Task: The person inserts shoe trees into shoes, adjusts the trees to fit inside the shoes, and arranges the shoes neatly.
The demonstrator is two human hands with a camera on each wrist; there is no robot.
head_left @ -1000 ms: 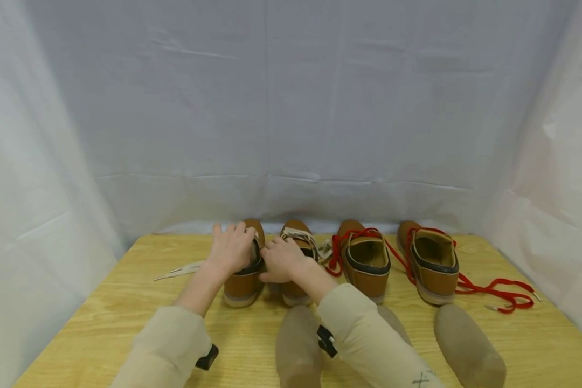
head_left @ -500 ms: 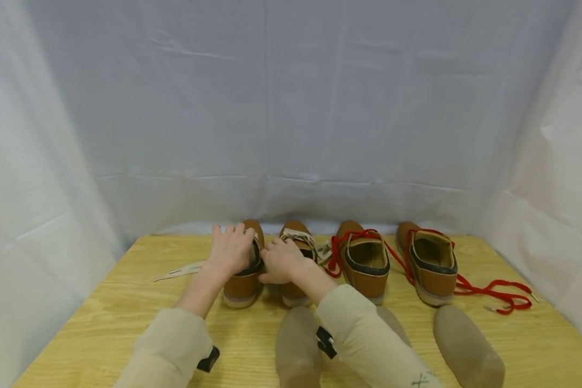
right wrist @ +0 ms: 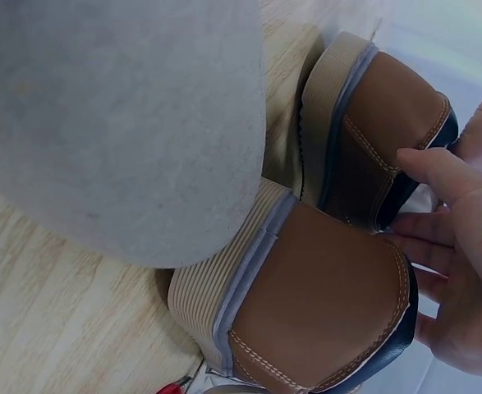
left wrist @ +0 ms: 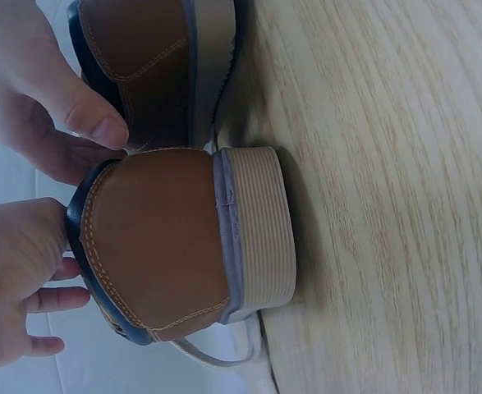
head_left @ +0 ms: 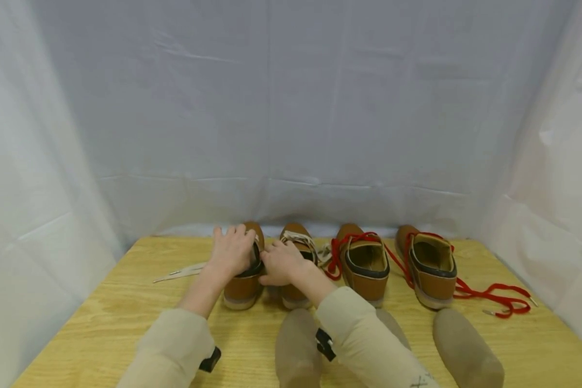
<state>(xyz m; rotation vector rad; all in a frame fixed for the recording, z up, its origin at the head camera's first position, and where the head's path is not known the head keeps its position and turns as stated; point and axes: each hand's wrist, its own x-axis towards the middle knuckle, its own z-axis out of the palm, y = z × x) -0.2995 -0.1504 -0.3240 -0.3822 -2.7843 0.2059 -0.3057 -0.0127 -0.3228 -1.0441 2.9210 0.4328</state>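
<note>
Brown lace-up shoes stand in a row, heels toward me. My left hand (head_left: 230, 250) lies over the opening of the leftmost shoe (left wrist: 162, 238), its visible fingers loosely extended by the dark collar; its thumb is hidden. Beige laces trail left from this shoe. Between the two left shoes is my right hand (head_left: 282, 263), thumb tip right at the leftmost shoe's collar in the right wrist view. Its other fingers are slightly bent above the gap, close to the second shoe (right wrist: 323, 295), which has beige laces (head_left: 298, 237) across its top.
Two shoes with red laces (head_left: 499, 293) stand to the right, some lace loose on the wooden table (head_left: 116, 318). Taupe rounded, shoe-shaped pieces (head_left: 465, 345) lie in front, one partly beneath my right sleeve. White sheeting (head_left: 291, 118) encloses the back and sides.
Both hands keep almost the same position at the two left shoes. The head view has tilted up very slightly.
</note>
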